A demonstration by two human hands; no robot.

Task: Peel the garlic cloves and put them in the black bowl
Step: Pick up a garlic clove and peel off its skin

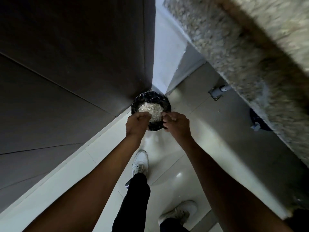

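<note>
A black-lined round bin (151,104) is seen on the tiled floor (209,131), heaped with pale papery garlic skins (151,109). It is wedged in the corner where a dark cabinet face (75,64) meets a white wall (164,61); open floor lies toward the near side, and a speckled counter (242,47) edge overhangs at right. Both arms are stretched down over the bin's near rim. The left hand (136,122) and right hand (175,122) are held with fingers loosely curled; whether anything is pinched cannot be told.
</note>
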